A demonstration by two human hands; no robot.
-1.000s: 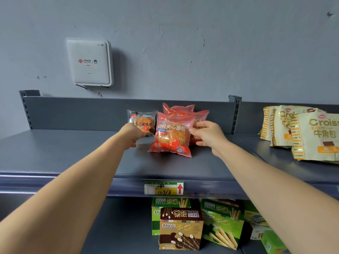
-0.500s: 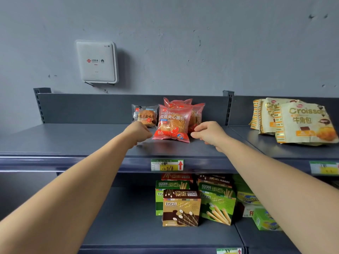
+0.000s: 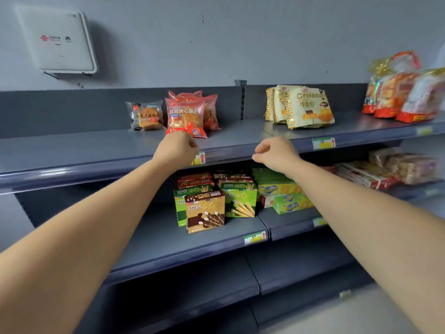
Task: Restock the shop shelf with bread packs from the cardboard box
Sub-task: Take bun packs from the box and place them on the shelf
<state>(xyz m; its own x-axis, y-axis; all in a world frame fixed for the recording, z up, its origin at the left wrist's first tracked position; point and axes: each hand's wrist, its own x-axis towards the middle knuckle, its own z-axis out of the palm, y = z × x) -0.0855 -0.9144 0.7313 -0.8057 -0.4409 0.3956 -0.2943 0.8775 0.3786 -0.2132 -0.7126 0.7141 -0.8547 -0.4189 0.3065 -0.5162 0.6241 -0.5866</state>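
While left hand [image 3: 177,150] is fisted, right hand [image 3: 277,153] loosely curled, both empty | red pack [image 3: 185,116]: "Red bean"

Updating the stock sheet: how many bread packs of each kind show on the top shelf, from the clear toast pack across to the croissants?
clear toast pack: 1
red bean packs: 3
croissant packs: 3
Total: 7 in view; any packs hidden behind these cannot be counted.
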